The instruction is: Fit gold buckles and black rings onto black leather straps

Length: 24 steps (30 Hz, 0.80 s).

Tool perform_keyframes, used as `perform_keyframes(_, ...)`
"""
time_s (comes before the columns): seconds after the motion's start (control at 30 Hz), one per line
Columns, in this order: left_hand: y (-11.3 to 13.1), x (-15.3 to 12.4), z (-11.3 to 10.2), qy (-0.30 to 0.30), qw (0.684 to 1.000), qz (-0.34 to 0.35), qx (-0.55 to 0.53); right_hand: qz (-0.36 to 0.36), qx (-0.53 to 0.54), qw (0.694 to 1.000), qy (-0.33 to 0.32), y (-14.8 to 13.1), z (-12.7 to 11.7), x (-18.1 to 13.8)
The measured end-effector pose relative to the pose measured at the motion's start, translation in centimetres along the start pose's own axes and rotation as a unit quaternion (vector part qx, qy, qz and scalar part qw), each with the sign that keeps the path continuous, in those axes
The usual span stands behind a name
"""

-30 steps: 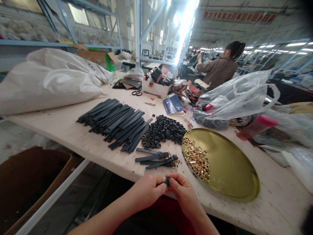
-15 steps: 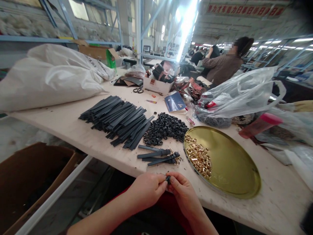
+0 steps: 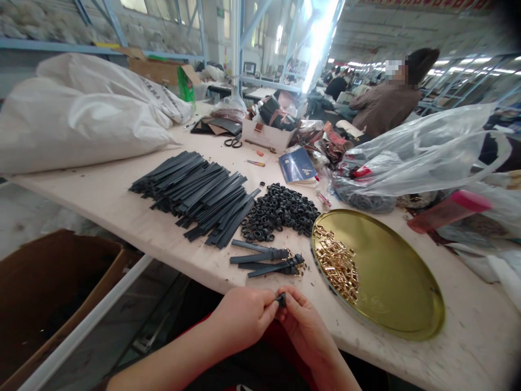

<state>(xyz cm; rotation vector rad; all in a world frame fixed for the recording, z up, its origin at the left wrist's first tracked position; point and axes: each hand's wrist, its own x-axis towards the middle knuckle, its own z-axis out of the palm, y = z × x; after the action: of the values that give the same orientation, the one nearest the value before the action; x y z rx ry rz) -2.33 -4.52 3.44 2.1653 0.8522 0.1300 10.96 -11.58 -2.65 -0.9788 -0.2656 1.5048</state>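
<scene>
While our left hand (image 3: 249, 312) and right hand (image 3: 301, 317) pinch a small dark leather-like piece (image 3: 281, 299) between them, we judge few gold-fitted dark straps (image 3: 260, 256) finished at twelve o'clock; many flat dark strips (image 3: 191, 187) remain at eleven.

My L hand (image 3: 246, 316) & R hand (image 3: 300, 316): both bare, wrists too. L forearm (image 3: 175, 353) bare to approx. elbow; bit of dk sleeve (image 3: 100, 386) at edge of view. R forearm (image 3: 334, 368) bare as far as vis. Torso: dk clothing (image 3: 256, 374), dull red cloth (image 3: 281, 341) betw. arms, garment type unclear.
</scene>
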Motion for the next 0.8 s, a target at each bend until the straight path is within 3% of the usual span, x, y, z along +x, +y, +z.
perform_keyframes(0.17, -0.1, 0.6, 0.4, -0.016, 1.000, -0.012, 0.012, -0.033, -0.106, 0.994, 0.012, 0.0, -0.5, 0.1)
perform_keyframes(0.33, 0.6, 0.7, 1.8, 0.010, 0.999, -0.034, -0.038, -0.133, -0.192, 0.968, 0.091, 0.8, -0.6, -0.6)
perform_keyframes(0.53, 0.8, 0.0, 2.5, 0.034, 0.997, -0.029, -0.067, -0.130, -0.132, 0.980, 0.078, 1.2, -0.5, -1.5)
perform_keyframes(0.8, 0.7, -0.8, 5.0, 0.075, 0.995, -0.050, -0.041, -0.112, 0.004, 0.986, 0.125, 2.7, 0.2, -2.4)
